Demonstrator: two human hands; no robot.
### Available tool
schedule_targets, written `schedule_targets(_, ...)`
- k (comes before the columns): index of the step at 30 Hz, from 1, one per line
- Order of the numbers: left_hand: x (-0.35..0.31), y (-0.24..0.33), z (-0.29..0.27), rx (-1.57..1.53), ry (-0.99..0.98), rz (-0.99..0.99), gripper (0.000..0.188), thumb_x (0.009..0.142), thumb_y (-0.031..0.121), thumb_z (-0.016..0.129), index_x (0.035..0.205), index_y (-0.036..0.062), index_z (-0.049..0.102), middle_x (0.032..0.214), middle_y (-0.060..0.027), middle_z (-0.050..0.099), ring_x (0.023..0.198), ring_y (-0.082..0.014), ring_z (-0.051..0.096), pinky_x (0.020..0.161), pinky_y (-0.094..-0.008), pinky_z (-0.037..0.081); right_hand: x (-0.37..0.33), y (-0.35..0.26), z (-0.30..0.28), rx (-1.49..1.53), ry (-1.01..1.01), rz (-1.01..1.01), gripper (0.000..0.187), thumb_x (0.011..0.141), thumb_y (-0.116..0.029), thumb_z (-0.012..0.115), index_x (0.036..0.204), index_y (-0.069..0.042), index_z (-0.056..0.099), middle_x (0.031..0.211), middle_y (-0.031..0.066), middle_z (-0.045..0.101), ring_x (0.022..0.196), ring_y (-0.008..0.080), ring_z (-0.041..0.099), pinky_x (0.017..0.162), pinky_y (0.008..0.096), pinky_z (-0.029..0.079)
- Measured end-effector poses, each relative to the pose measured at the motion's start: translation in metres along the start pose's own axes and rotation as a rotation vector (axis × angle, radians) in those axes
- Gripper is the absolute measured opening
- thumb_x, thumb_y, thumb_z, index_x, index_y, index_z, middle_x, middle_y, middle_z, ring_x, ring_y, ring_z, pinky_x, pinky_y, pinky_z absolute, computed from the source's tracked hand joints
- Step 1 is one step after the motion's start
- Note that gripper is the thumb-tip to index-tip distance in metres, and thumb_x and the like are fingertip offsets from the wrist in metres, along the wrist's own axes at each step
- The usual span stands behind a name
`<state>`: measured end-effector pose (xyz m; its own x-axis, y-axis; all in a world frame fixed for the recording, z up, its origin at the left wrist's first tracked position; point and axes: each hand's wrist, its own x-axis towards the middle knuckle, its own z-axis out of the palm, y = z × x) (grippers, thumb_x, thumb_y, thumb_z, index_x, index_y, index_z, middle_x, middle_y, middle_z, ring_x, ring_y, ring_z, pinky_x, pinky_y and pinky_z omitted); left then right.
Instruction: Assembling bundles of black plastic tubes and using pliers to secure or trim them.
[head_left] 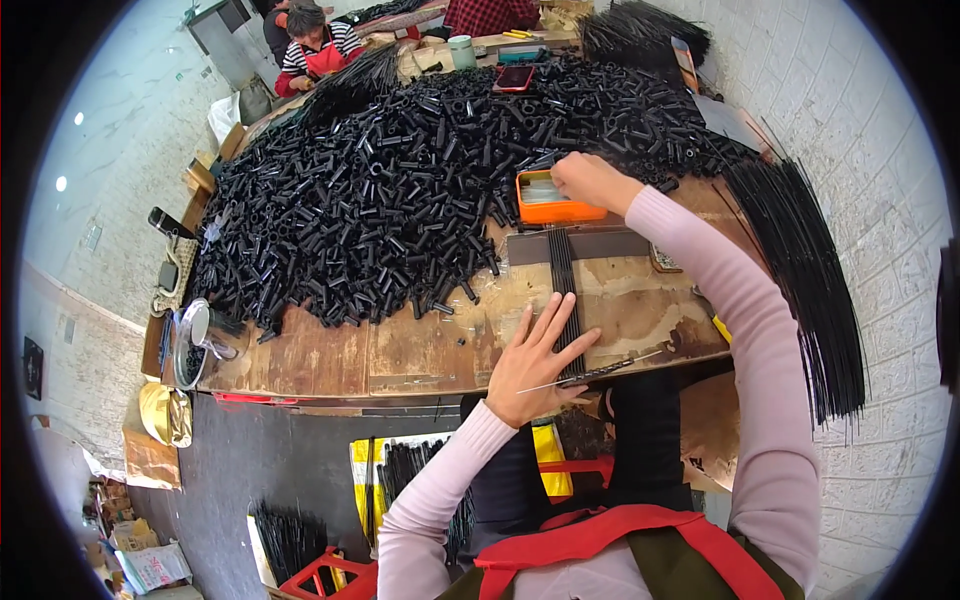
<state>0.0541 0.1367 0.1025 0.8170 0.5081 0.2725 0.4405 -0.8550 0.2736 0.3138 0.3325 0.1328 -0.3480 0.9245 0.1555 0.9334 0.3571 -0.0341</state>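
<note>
On the wooden table's near edge, my left hand (535, 362) lies with spread fingers across a row of thin black rods (562, 268). The rods run away from me to a dark strip (605, 246) on the board. Beside the heel of that hand, a dark twisted, drill-like piece (608, 370) lies crosswise with thin metal wires. Over the right end of an orange box (562, 212) is my right hand (592, 182), its fingers bent together. Pale, clear slender pieces (540, 190) lie in the box. What those fingertips hold, if anything, is hidden.
A big heap of short black tubes (370, 190) covers the table's far part, with a phone (514, 78) on it. Long black rods (800, 280) hang at the right edge. A clear jar (215, 332) stands left. Another person (322, 50) sits at the far left.
</note>
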Motion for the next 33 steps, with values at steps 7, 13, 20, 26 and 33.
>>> schedule_targets(7, -0.003, 0.002, -0.007, 0.051, 0.014, -0.017, 0.093, 0.067, 0.045, 0.081, 0.148, 0.0317, 0.037, 0.159, -0.0154, 0.022, 0.147, -0.0317, 0.021, 0.117, -0.0495, 0.024, 0.005, -0.004, -0.012, 0.098, 0.073, -0.084, 0.010, 0.076, -0.008, 0.060, 0.078, -0.004, 0.068, 0.081, 0.0194, 0.068, 0.078, 0.0383, 0.067, 0.071, 0.0444, 0.053)
schedule_targets(13, -0.004, -0.002, 0.000, 0.011, 0.006, -0.014, 0.094, 0.063, 0.041, 0.084, 0.147, 0.0312, 0.041, 0.159, -0.0149, 0.022, 0.146, -0.0307, 0.025, 0.117, -0.0485, 0.025, -0.027, -0.024, -0.029, 0.131, 0.295, -0.216, 0.008, 0.085, -0.011, 0.061, 0.089, -0.005, 0.064, 0.087, 0.0140, 0.062, 0.078, 0.0340, 0.063, 0.069, 0.0420, 0.050)
schedule_targets(20, -0.013, 0.002, -0.002, 0.016, 0.002, 0.042, 0.074, 0.072, 0.024, 0.076, 0.141, 0.0238, 0.048, 0.157, -0.0165, 0.027, 0.145, -0.0313, 0.028, 0.115, -0.0490, 0.027, -0.078, -0.032, -0.031, 0.173, 0.277, -0.223, 0.011, 0.089, -0.014, 0.059, 0.094, -0.007, 0.065, 0.083, 0.0138, 0.062, 0.077, 0.0346, 0.063, 0.068, 0.0432, 0.051)
schedule_targets(26, -0.016, 0.004, 0.002, 0.091, 0.038, 0.019, 0.072, 0.071, 0.000, 0.058, 0.139, 0.0247, 0.053, 0.154, -0.0143, 0.034, 0.144, -0.0292, 0.032, 0.116, -0.0492, 0.025, -0.097, -0.029, -0.007, 0.232, 0.241, -0.270, 0.021, 0.087, -0.006, 0.058, 0.105, -0.007, 0.068, 0.085, 0.0130, 0.061, 0.080, 0.0331, 0.063, 0.070, 0.0420, 0.051)
schedule_targets(33, -0.012, 0.008, 0.003, 0.117, 0.038, -0.025, 0.072, 0.074, -0.003, 0.055, 0.139, 0.0278, 0.053, 0.154, -0.0127, 0.035, 0.144, -0.0277, 0.032, 0.116, -0.0484, 0.026, -0.101, -0.024, -0.003, 0.226, 0.216, -0.250, 0.025, 0.085, -0.002, 0.058, 0.108, -0.005, 0.067, 0.087, 0.0121, 0.059, 0.082, 0.0319, 0.061, 0.071, 0.0403, 0.051)
